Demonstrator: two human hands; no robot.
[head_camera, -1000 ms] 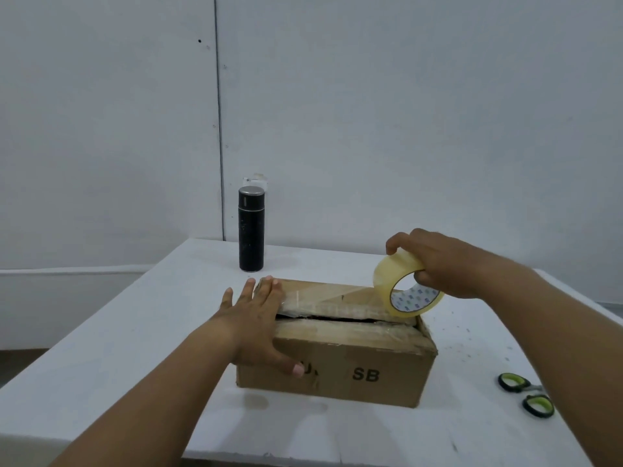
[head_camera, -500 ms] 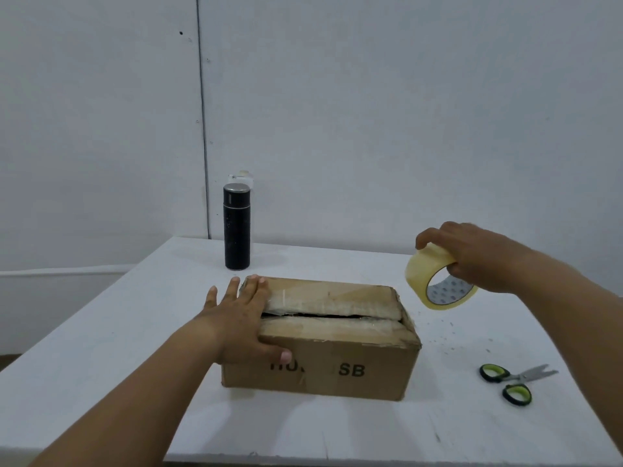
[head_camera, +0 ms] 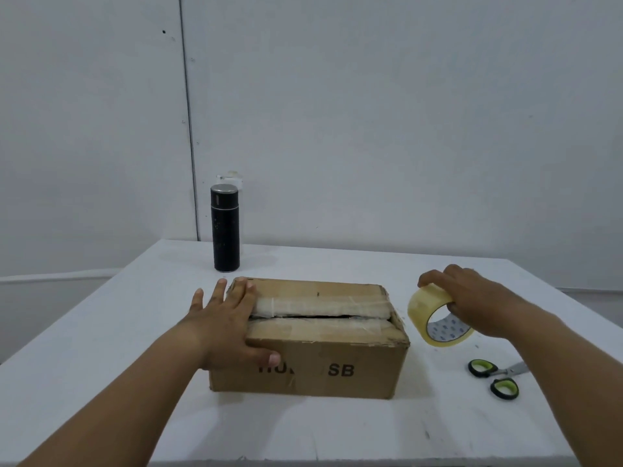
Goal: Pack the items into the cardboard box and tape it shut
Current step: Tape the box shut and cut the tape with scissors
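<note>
A brown cardboard box point(head_camera: 337, 369) sits mid-table with its top flaps folded down and a dark gap along the seam. Old clear tape shines on the flaps. My left hand point(head_camera: 226, 321) rests flat on the box's left end, fingers straight on the top, thumb against the front face. My right hand point(head_camera: 472, 301) grips a roll of clear packing tape point(head_camera: 435, 318) just right of the box, low over the table. A strip of tape seems to lie across the box's right end.
A black flask point(head_camera: 225, 227) stands upright behind the box near the wall. Green-handled scissors point(head_camera: 495, 377) lie on the white table point(head_camera: 101, 332) to the right, in front of my right hand.
My right hand has carried the tape roll from over the box's right top edge out to the right and down beside it. My left hand has stayed on the box.
</note>
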